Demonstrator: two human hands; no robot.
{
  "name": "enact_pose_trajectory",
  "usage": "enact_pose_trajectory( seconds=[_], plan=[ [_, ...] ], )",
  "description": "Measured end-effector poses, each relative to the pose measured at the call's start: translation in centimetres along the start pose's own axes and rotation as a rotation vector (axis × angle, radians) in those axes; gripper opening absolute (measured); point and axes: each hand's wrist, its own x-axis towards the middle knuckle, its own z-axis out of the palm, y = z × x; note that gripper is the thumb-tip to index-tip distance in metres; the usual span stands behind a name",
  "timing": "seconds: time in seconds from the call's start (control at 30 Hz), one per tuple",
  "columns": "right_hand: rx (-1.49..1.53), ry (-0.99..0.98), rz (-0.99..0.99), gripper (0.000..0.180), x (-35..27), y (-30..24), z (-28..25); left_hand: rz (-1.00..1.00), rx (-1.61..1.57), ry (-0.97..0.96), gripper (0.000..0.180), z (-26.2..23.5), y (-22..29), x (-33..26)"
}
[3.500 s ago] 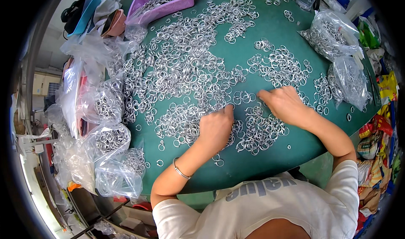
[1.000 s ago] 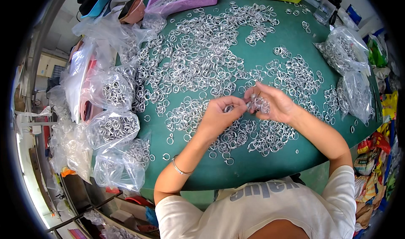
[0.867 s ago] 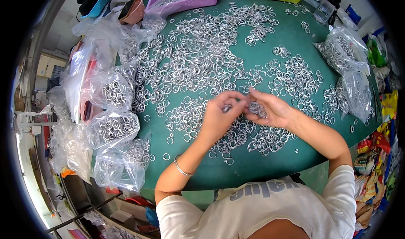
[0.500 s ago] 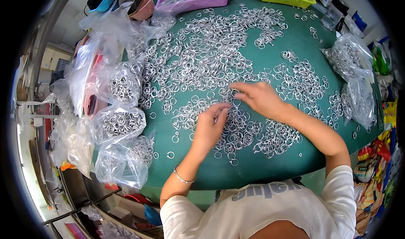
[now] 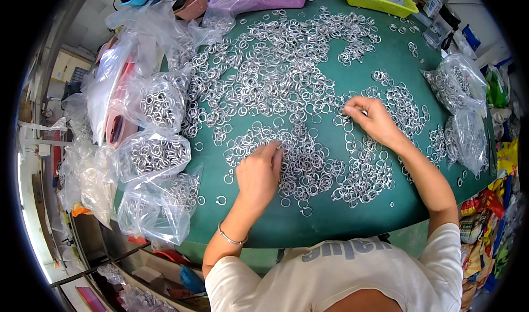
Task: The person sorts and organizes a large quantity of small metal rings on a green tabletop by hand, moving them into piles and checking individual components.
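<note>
At the lower edge of the frame, a pale, soft cloth shirt met the near side of the smooth, dull green tabletop. A thin, polished bangle circled the left wrist. Just beyond it, left of a lone C-shaped ring with a gap in its hoop, nothing hid the matte green surface.

At the centre, the left hand bent down over a dense heap of shiny silver metal rings, its fingertips among them; whether they were pinched on one could not be told. Right of centre, the right hand was lifted a little farther off, fingers curled toward the thumb, near more rings; its grip could not be made out.

Crinkled clear plastic bags bulged with rings at left; others slumped at right. Farther off, a broad, tangled spread of rings glinted. Along the top stood a purple plastic basket of metal pieces, a rectangular yellow-green tray and a rounded pink bowl.
</note>
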Motion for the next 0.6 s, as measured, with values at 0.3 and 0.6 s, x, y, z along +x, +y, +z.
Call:
enact_pose_trajectory(
  seconds=[0.3, 0.6],
  plan=[
    [-0.652, 0.013, -0.280, 0.020, -0.1, -2.5, 5.3, 0.135, 0.139, -0.244, 0.026, 0.4, 1.0, -0.8],
    [0.862, -0.318, 0.374, 0.010, 1.1, -2.0, 1.3, 0.009, 0.000, -0.055, 0.018, -0.7, -0.8, -0.9]
  ],
)
